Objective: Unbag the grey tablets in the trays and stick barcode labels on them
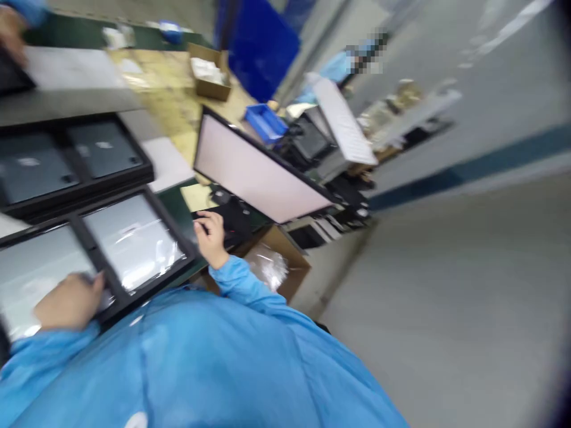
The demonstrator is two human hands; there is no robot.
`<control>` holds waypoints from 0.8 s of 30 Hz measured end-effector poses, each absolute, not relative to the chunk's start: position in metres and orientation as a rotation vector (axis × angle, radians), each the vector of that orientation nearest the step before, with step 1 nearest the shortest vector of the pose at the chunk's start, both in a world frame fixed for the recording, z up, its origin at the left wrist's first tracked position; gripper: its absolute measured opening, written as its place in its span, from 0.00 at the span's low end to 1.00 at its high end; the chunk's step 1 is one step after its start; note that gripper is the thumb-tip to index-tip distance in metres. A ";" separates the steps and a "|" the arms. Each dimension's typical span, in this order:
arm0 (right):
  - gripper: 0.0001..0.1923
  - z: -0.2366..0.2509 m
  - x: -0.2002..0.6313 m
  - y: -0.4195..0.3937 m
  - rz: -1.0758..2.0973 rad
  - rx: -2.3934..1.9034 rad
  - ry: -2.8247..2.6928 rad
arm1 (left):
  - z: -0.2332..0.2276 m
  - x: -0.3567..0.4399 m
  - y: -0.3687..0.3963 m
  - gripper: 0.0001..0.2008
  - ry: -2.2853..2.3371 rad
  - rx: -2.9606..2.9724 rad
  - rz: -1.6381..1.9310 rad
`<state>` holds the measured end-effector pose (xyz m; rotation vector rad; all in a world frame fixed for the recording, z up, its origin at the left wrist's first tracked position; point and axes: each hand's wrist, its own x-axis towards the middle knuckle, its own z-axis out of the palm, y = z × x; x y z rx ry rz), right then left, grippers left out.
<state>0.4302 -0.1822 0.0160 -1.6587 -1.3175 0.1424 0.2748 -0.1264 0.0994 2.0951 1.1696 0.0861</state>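
Note:
The view is tilted and blurred. My left hand (69,303) rests on the near edge of a black tray (147,199) that holds two shiny grey panels (134,238). My right hand (210,233) reaches to the right of that tray and touches a small black object (234,217) on the bench; whether it grips the object is unclear. Both arms wear blue sleeves.
A second black tray (75,160) with dark panels lies behind. A large pale screen (254,169) stands tilted at centre. An open cardboard box (276,261) with plastic wrap sits below it. Further back are a blue bin (265,122), a brown box (209,71) and another person in blue (339,65).

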 end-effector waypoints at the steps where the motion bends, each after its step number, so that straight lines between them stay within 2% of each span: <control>1: 0.11 0.022 0.417 -0.181 0.213 -1.588 -1.349 | 0.095 0.249 -0.128 0.23 1.302 2.010 0.105; 7: 0.14 0.030 0.339 -0.168 0.816 -1.257 -1.400 | 0.074 0.106 -0.147 0.14 1.881 1.550 0.237; 10: 0.13 0.027 0.299 -0.168 1.087 -1.252 -1.371 | 0.067 0.055 -0.157 0.10 1.936 1.380 0.332; 14: 0.06 0.020 0.246 -0.161 1.428 -1.321 -1.439 | 0.057 0.009 -0.179 0.12 1.860 1.112 0.581; 18: 0.04 0.013 0.196 -0.146 1.501 -1.495 -1.555 | 0.042 -0.010 -0.201 0.15 1.738 0.806 0.873; 21: 0.05 0.009 0.169 -0.136 1.491 -1.650 -1.626 | 0.032 -0.015 -0.206 0.11 1.667 0.621 1.025; 24: 0.10 0.005 0.153 -0.130 1.544 -1.755 -1.638 | 0.028 -0.016 -0.204 0.06 1.588 0.503 1.070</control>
